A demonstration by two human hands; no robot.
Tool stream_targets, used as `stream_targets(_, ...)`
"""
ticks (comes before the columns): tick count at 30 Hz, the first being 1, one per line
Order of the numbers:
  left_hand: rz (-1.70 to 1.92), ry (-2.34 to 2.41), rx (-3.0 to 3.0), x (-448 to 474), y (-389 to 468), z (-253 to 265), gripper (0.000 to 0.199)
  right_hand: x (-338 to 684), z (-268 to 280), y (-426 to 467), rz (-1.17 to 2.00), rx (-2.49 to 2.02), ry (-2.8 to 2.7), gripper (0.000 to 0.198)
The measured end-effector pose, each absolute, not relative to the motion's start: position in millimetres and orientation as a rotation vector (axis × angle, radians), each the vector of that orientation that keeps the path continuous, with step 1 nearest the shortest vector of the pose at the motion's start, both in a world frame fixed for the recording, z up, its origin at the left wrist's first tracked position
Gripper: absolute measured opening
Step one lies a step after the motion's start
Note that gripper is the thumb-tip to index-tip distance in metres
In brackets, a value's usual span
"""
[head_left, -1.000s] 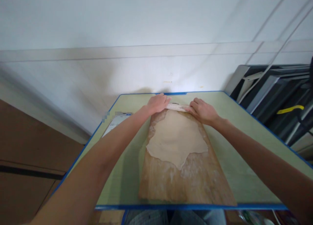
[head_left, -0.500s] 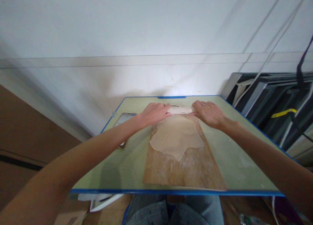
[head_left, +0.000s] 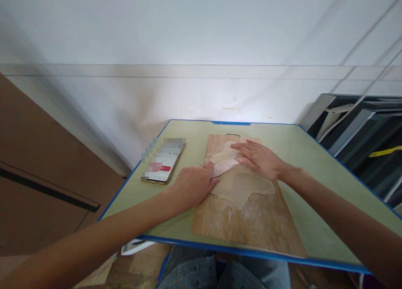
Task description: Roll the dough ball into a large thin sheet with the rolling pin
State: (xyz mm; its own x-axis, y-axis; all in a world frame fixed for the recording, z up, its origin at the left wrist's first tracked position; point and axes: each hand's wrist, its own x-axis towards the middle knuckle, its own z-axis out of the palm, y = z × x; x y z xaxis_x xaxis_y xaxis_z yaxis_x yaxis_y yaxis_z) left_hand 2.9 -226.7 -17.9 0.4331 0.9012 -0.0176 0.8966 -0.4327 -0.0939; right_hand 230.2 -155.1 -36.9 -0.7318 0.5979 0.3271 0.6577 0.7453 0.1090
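A thin, uneven sheet of dough (head_left: 243,186) lies on a wooden cutting board (head_left: 248,234) dusted with flour. Across the dough, a flour-coated rolling pin (head_left: 224,167) rests at a slant, its left end nearer to me. My left hand (head_left: 194,182) is closed around that near end, thumb along the top. My right hand (head_left: 259,159) lies over the pin's far right end, fingers stretched out and fairly flat, partly covering pin and dough.
A phone (head_left: 166,161) with a lit screen lies on the green, blue-edged table (head_left: 150,209), left of the board. A white wall (head_left: 194,96) stands behind the table. Dark panels (head_left: 373,130) and cables are at the right.
The pin has come from the board's far edge back onto the dough and turned from level to slanted. My left hand moved nearer; my right hand's fingers straightened. The view shifted left.
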Motion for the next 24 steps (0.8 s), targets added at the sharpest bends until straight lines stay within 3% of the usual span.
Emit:
stream_targets(13, 0.055, -1.789, -2.684, 0, -226, -18, 0.033, 195, -32, -124, -0.055, -1.239, -2.68, 0.053)
stream_targets(24, 0.064, -1.849, -2.751, -5, -221, -21, 0.026, 179, -25, -97, 0.025, -1.034, -2.901, 0.048)
